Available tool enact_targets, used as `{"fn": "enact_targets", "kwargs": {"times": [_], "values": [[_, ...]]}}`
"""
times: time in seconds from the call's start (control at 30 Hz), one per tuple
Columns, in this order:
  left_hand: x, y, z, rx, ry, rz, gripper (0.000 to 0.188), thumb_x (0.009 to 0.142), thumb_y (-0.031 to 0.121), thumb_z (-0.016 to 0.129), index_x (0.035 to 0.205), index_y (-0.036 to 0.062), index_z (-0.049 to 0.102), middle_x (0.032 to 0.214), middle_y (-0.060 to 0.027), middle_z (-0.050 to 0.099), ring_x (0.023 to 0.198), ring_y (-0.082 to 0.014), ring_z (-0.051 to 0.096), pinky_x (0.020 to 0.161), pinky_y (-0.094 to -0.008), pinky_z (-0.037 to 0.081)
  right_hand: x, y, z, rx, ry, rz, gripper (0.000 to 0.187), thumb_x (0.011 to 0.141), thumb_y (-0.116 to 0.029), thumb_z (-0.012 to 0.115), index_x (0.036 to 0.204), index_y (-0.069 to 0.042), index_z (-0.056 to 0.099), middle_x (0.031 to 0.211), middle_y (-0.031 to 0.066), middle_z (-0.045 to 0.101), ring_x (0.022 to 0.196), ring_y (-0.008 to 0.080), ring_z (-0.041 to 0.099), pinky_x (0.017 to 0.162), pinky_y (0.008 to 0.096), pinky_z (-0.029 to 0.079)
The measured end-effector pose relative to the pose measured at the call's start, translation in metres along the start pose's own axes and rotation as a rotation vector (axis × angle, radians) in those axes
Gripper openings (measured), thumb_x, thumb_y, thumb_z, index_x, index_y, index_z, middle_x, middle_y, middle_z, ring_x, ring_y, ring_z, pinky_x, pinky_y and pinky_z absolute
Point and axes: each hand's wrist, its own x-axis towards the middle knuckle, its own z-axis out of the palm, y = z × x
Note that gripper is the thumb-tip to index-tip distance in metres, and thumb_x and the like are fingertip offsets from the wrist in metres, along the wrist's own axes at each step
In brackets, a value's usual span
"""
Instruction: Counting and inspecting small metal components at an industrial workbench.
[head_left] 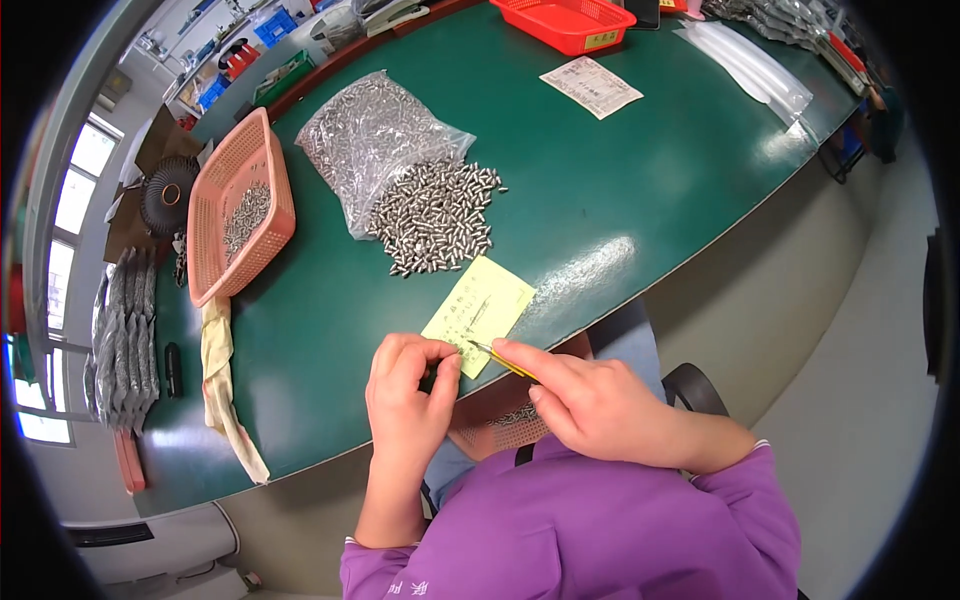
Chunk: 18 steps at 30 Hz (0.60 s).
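We pinch the small dark metal piece (432, 376) firmly in our left hand (408, 398) fingertips, and our right hand (590, 405), fingers pressed around the thin yellow-handled pointed tool (503, 361), should bring its tip steadily beside that pinch.

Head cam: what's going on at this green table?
A person in a purple top sits at the green table. The right hand holds a yellow pointed tool toward the left hand, which pinches something too small to identify. A yellow paper note lies just beyond the hands. Farther back, small metal pins spill from a clear plastic bag, beside a pink basket holding more.
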Motion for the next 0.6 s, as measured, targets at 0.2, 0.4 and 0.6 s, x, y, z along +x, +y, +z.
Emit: {"fn": "enact_targets", "kwargs": {"times": [0.2,0.4,0.6], "values": [[0.0000,0.0026,-0.0016,0.015,-0.034,0.007,0.013,0.077,-0.001,0.077,0.082,0.0041,0.066,0.084,-0.0074,0.061,0.074,-0.0235,0.060,0.063,-0.0343,0.050,-0.0030,-0.0051,0.0071,-0.126,-0.038,0.013,0.057,0.089,-0.004,0.062,0.145,-0.010,0.052,0.078,0.0107,0.066,0.066,0.0265,0.067,0.057,0.0382,0.057],[-0.0017,0.0010,-0.0002,0.007,-0.018,-0.024,0.014,0.076,-0.001,0.077,0.081,0.0037,0.065,0.084,-0.0074,0.062,0.074,-0.0238,0.060,0.064,-0.0343,0.050,-0.0002,-0.0095,0.0091,-0.190,-0.078,0.025,0.058,0.088,-0.003,0.062,0.145,-0.008,0.051,0.078,0.0096,0.065,0.067,0.0258,0.067,0.059,0.0380,0.057],[-0.0002,0.0001,0.0010,0.010,-0.028,-0.015,0.014,0.075,-0.002,0.077,0.080,0.0035,0.064,0.083,-0.0078,0.062,0.077,-0.0252,0.060,0.067,-0.0361,0.049,0.0020,-0.0075,0.0076,-0.126,-0.096,0.038,0.061,0.086,-0.003,0.063,0.146,-0.006,0.050,0.077,0.0092,0.063,0.065,0.0246,0.065,0.058,0.0383,0.056]]}}
